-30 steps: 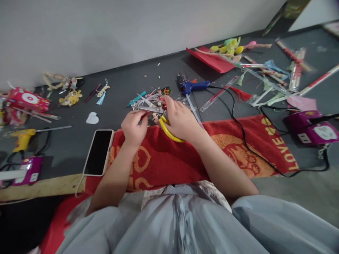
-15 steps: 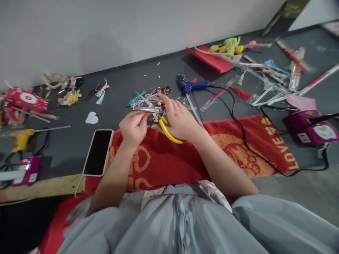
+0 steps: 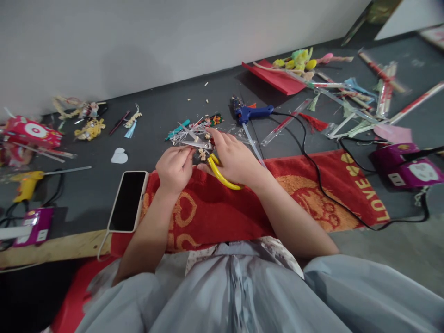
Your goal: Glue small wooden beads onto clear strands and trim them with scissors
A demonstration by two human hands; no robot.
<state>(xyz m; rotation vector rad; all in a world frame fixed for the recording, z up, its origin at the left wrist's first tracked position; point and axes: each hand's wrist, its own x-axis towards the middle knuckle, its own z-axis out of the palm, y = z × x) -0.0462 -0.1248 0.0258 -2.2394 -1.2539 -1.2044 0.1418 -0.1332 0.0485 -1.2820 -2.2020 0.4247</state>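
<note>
Yellow-handled scissors (image 3: 222, 175) are in my right hand (image 3: 236, 157), their blades spread and pointing left. My left hand (image 3: 175, 169) is closed in a pinch beside the lower blade; what its fingertips hold is too small to make out. A small cream-coloured piece (image 3: 197, 139) shows between the blades. Just below them lies a little beige woven piece (image 3: 202, 155). Behind the blades is a bunch of thin white strands (image 3: 189, 132) with a teal stick-like item (image 3: 182, 127).
A red towel (image 3: 225, 212) lies under my forearms, with a phone (image 3: 128, 201) at its left. A blue glue gun (image 3: 255, 112) rests behind my right hand, its black cable crossing the towel. Purple power boxes (image 3: 407, 165) stand at right and left. A yellow glue gun (image 3: 29, 185) lies far left.
The view has shifted very slightly. Both hands and the open scissors stay in nearly the same place.
</note>
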